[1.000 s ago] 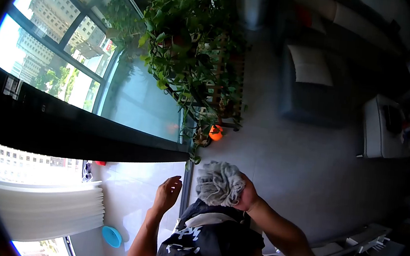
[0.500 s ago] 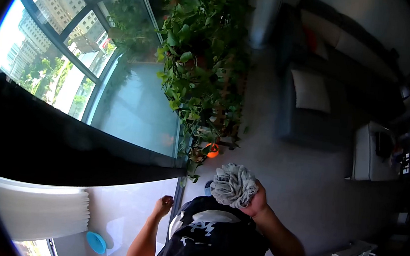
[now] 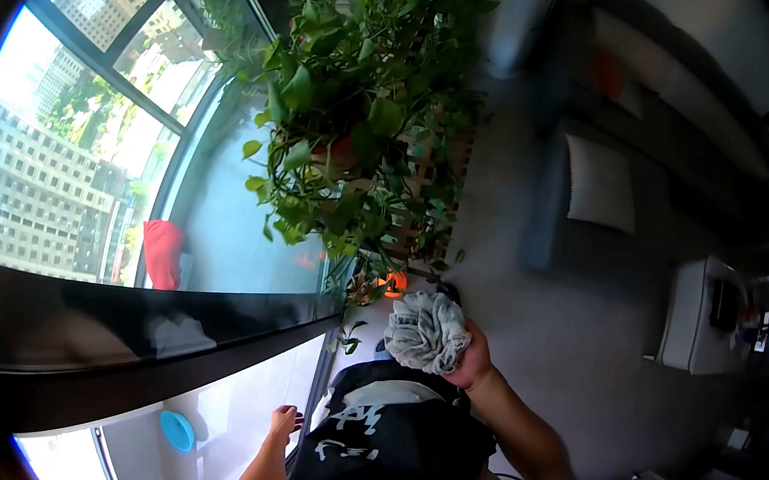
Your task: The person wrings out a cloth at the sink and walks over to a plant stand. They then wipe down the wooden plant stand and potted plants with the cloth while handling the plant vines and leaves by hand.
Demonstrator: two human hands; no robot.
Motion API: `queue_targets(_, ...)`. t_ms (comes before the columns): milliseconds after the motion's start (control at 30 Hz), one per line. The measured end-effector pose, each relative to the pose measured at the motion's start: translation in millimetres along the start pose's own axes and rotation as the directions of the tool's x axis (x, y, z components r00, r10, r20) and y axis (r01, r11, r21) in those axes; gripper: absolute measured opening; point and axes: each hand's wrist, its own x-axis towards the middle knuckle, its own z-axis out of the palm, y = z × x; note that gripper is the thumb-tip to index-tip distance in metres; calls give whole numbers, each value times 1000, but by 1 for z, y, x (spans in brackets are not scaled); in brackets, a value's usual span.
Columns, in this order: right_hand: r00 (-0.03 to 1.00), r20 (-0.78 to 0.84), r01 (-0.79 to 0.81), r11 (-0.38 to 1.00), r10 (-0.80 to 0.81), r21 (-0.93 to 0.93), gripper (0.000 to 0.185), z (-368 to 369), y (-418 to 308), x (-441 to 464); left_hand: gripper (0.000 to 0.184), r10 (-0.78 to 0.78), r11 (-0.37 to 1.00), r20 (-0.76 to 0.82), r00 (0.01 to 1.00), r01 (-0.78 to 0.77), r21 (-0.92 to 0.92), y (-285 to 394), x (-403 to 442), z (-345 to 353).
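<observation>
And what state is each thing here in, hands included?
Grey cloth: bunched into a loose wad, held off the floor.
Right hand: closed on the cloth.
Left hand: apparently empty, fingers loosely curled.
Plants: leafy, trailing.
Orange object: partly hidden by leaves.
Pale cushion: lying on the sofa.

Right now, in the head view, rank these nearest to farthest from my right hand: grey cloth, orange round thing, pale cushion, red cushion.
1. Grey cloth: held in your right hand.
2. Orange round thing: ahead, left, by the plants.
3. Pale cushion: ahead, right, on the sofa.
4. Red cushion: right, farther back.
</observation>
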Motion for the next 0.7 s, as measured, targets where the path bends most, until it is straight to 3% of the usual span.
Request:
queue_targets(100,999,-5,-35,999,35,14,63,1,-56,9,25,68,997,28,997,-69,45,41,-43,37)
queue_targets(167,996,73,-50,999,50,4,62,20,-96,14,26,150,981,127,980,-132,-142,28,-26,49)
queue_targets(200,1000,14,-9,999,8,49,61,19,-99,22,27,147,981,119,982,-130,-146,42,-32,56)
queue_targets(233,999,52,-2,999,-1,43,61,19,-106,24,27,142,980,104,984,-125,-153,51,-35,63)
queue_targets(300,1000,-4,-30,1000,30,5,61,23,-158,29,28,195,981,-19,981,-195,-14,104,-93,95)
queue_targets(433,996,-72,-43,998,46,39,61,-10,-185,47,30,231,973,-78,970,-232,5,139,-118,121)
queue_targets(633,985,-143,-92,996,92,3,58,-18,-212,63,28,231,972,-97,968,-226,62,129,-132,151)
queue_targets(700,988,-121,-101,995,100,-4,58,-15,-215,67,28,213,967,-72,974,-199,158,125,-135,156)
